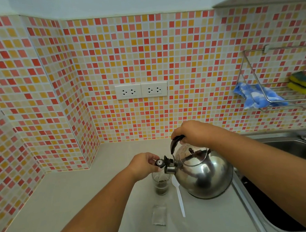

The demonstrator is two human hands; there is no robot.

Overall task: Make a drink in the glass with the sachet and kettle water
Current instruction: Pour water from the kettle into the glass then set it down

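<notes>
- The right hand (pixel 194 133) is closed around the black handle of a steel kettle (pixel 204 173), holding it tilted with the spout pointing left and down.
- The left hand (pixel 144 165) sits just left of the spout, its thumb and fingers pinching the spout cap (pixel 159 162) and holding it flipped open.
- Directly under the left hand and the spout stands a clear glass (pixel 161 184) on the counter (pixel 82 201); it holds dark grains and some liquid (a thin stream of water seems to run into it, though this is faint).
- A white plastic spoon (pixel 179 198) lies on the counter just right of the glass, below the kettle's belly, its handle pointing toward the viewer.
- The sachet (pixel 159 215) lies flat on the counter nearer the viewer than the glass, below the left hand and between the two forearms.
- Under the right forearm is a steel sink (pixel 290 148).
- Beyond both hands rises a wall of small red, orange and cream tiles with a double socket (pixel 141 90).
- Far up to the right of the right hand, a wire rack (pixel 276 101) holds a blue cloth (pixel 255 96) and yellow sponges (pixel 302 83).
</notes>
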